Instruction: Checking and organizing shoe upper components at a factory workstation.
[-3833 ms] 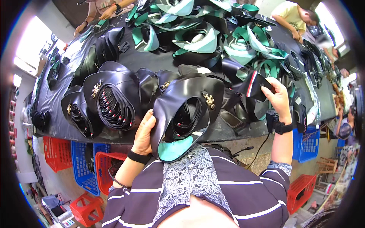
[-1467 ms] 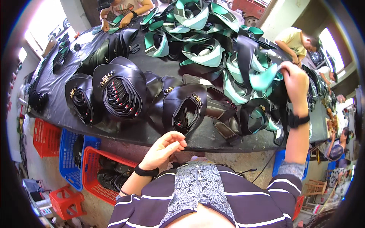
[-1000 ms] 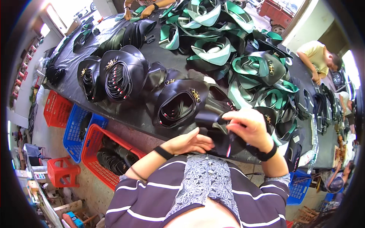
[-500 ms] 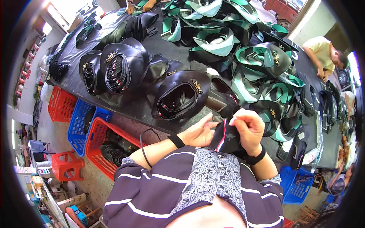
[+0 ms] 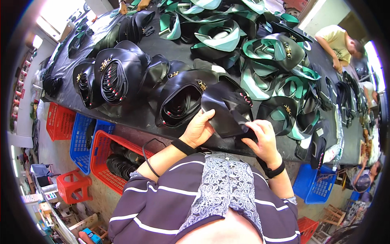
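Piece [image 5: 219, 110], glossy black | left hand [image 5: 199, 129]: holds edge | right hand [image 5: 262, 140]: at right end

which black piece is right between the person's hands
The plain glossy black piece, left hand at its left edge, right hand at its lower right; the bundled pieces farther left bear gold-coloured buckles, this one shows none.

Glossy black is flashed by the held piece [image 5: 221, 118]; the purplish shirt [image 5: 162, 207] is striped white, its panel [image 5: 211, 193] swirled grey-and-white.
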Demonstrator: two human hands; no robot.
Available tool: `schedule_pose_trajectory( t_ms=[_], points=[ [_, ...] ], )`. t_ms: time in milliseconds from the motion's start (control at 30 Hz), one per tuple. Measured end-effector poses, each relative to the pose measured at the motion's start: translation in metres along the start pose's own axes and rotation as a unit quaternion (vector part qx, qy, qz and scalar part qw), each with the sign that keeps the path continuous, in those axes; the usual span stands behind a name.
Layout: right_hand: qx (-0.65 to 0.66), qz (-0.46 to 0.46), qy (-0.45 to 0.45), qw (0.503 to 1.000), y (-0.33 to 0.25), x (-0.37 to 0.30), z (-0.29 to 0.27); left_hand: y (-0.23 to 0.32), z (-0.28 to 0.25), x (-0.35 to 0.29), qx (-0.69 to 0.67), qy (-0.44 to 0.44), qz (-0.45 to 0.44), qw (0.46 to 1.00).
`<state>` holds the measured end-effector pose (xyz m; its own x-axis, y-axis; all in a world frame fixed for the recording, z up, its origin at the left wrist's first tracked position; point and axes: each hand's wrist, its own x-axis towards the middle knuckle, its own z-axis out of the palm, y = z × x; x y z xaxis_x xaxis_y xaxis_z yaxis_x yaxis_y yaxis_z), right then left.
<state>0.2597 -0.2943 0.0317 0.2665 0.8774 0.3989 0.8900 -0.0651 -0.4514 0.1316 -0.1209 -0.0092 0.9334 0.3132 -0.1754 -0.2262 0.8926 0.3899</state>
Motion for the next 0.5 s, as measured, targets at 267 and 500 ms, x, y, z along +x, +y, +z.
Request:
schedule_pose_trajectory(
  t_ms=[267, 500],
  points=[
    [-0.047, 0.125, 0.189, 0.973, -0.004, -0.006, -0.007, 0.001, 0.024, 0.002, 0.096, 0.008, 0.049, 0.994],
    [0.011, 0.057, 0.087, 0.995, -0.031, 0.001, -0.018, -0.005, 0.041, 0.005, 0.147, -0.033, 0.054, 0.987]
  ],
)
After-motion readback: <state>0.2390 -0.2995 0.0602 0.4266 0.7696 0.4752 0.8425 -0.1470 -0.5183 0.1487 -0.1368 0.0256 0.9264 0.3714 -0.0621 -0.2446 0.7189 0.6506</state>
